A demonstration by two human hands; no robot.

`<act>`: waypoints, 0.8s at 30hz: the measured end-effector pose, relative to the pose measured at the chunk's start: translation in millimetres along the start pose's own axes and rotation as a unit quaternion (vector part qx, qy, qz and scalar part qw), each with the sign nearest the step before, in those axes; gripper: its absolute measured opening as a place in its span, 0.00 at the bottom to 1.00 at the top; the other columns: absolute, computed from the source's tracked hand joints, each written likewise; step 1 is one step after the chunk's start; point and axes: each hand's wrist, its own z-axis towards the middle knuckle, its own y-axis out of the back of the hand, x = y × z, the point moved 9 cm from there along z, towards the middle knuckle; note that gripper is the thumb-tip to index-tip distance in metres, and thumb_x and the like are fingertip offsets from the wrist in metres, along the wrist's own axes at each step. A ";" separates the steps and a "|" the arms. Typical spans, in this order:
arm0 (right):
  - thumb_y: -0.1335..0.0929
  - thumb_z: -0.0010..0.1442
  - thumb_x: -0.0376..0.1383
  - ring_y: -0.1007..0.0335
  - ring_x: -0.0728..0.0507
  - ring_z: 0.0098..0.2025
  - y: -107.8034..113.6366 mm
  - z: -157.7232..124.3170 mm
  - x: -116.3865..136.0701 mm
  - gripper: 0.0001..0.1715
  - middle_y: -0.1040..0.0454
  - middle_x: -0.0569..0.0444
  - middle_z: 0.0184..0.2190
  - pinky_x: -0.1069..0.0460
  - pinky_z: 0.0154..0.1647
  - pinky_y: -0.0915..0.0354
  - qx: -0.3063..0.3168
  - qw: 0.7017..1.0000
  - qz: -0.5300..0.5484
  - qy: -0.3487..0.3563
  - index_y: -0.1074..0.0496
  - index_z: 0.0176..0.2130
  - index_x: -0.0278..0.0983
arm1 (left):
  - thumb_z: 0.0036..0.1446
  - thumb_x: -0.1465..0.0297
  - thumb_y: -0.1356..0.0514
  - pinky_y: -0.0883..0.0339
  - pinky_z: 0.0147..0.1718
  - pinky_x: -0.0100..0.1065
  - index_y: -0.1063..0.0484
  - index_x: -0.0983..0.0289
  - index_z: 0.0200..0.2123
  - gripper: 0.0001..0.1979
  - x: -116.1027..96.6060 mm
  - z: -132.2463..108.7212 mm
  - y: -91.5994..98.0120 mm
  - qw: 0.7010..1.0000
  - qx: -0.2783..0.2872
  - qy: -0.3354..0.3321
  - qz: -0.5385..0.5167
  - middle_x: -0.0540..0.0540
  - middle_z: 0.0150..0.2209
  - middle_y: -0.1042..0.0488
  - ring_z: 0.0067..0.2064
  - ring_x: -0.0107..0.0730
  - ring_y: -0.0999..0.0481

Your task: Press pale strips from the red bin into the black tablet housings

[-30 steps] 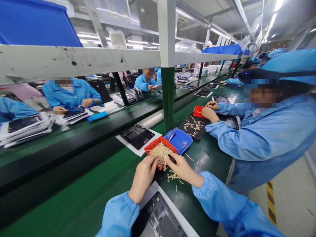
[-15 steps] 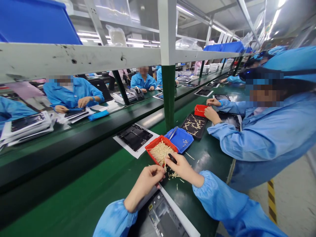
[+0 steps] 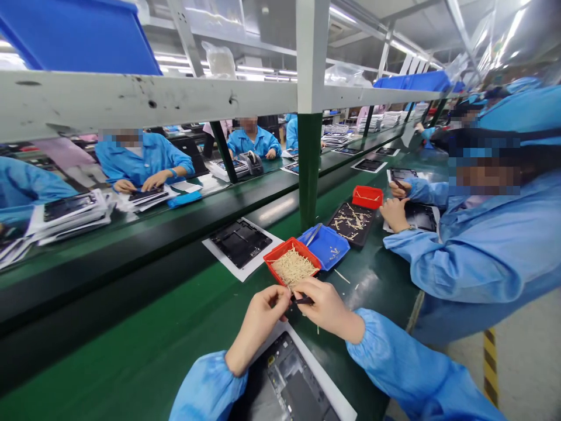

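My left hand [image 3: 263,313] is closed in a pinch, its fingertips meeting those of my right hand; a small pale strip seems to show between them. In my right hand [image 3: 328,307] is a slim black tool [image 3: 304,300], perhaps tweezers, its tip hidden by the fingers. Just beyond the fingertips sits a red tray [image 3: 268,257] heaped with pale narrow strips [image 3: 294,266]. Below my hands, a black device panel [image 3: 284,380] with grey inner parts lies on a white sheet [image 3: 326,374], partly covered by my left forearm.
A blue tray [image 3: 337,248] with small bits adjoins the red one. Behind it lie a black tray [image 3: 366,234] of strips and another red tray [image 3: 368,196]. A second panel [image 3: 239,242] rests leftward. A green post [image 3: 310,175] rises ahead. A co-worker's sleeve [image 3: 460,251] is at right.
My right hand has lowered the black tool, which now points lower, and the two hands' fingertips have come together. The view has shifted slightly. The co-worker's hands at right have moved off the farther red tray.
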 end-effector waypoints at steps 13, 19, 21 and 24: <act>0.32 0.56 0.45 0.40 0.47 0.25 39.1 18.8 -70.6 0.19 0.34 0.56 0.20 0.52 0.28 0.44 -0.135 0.981 0.002 -0.139 0.32 0.22 0.35 | 0.60 0.65 0.46 0.35 0.29 0.28 0.31 0.61 0.29 0.10 -19.9 -83.8 7.1 0.971 0.001 -0.075 0.226 0.50 0.28 0.30 0.30 0.27 0.31; 0.43 0.65 0.48 0.35 0.47 0.26 40.8 10.3 -42.9 0.25 0.31 0.53 0.25 0.52 0.27 0.38 -0.137 0.970 0.134 -0.152 0.27 0.36 0.33 | 0.59 0.77 0.45 0.32 0.43 0.37 0.34 0.63 0.51 0.16 -36.5 -129.5 7.7 0.794 -0.076 -0.324 0.508 0.57 0.42 0.25 0.44 0.36 0.28; 0.44 0.65 0.50 0.37 0.49 0.23 28.1 4.9 -29.1 0.28 0.32 0.53 0.24 0.54 0.23 0.39 -0.098 0.954 0.226 -0.170 0.26 0.38 0.34 | 0.57 0.79 0.44 0.33 0.46 0.40 0.34 0.66 0.53 0.19 -38.7 -144.7 6.0 0.726 -0.089 -0.377 0.568 0.58 0.43 0.25 0.46 0.39 0.28; 0.44 0.64 0.54 0.37 0.52 0.17 -7.8 -6.0 -4.3 0.31 0.31 0.54 0.22 0.55 0.18 0.40 0.015 0.916 0.346 -0.205 0.27 0.42 0.33 | 0.57 0.80 0.45 0.31 0.44 0.42 0.31 0.71 0.49 0.16 -46.3 -161.5 5.4 0.667 -0.115 -0.431 0.598 0.60 0.41 0.24 0.43 0.40 0.27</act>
